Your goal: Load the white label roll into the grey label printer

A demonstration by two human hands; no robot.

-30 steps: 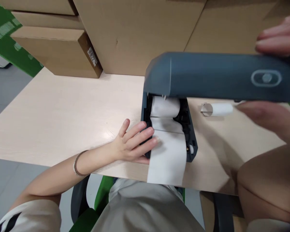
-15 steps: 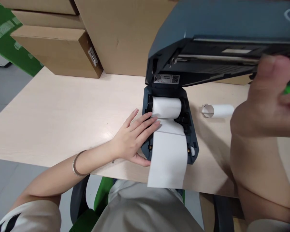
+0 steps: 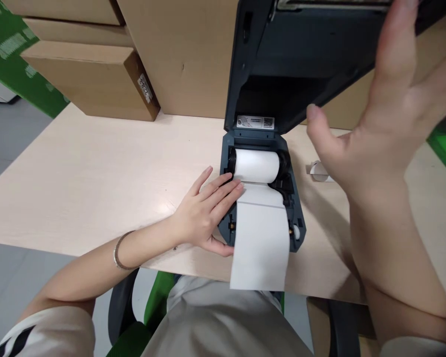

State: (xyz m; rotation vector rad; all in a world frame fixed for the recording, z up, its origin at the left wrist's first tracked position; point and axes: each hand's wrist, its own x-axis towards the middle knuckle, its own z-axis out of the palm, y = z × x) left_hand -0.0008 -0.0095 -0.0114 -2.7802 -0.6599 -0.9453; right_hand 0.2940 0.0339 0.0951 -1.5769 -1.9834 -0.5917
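Observation:
A dark label printer (image 3: 296, 218) stands on the table with its lid (image 3: 305, 54) raised. Inside it lies a white label roll (image 3: 258, 166), and its strip of labels (image 3: 262, 248) runs forward past the table's front edge. Fingers stretched, my left hand (image 3: 206, 213) rests on the printer's left side, its fingertips at the left edge of the strip. My right hand (image 3: 371, 119) is raised by the lid on the right, fingers spread. Whether its fingertips touch the lid I cannot tell, since they run toward the top edge of the view.
A small white tube (image 3: 318, 171) lies right of the printer, partly behind my right wrist. Cardboard boxes (image 3: 89, 84) stand along the back left, and a large cardboard panel (image 3: 186, 54) rises behind the printer. The table's front edge borders my lap.
The lid has swung further up and back, uncovering more of its underside. My right hand has moved left and up, with its fingers spreading. The left hand has stayed almost still.

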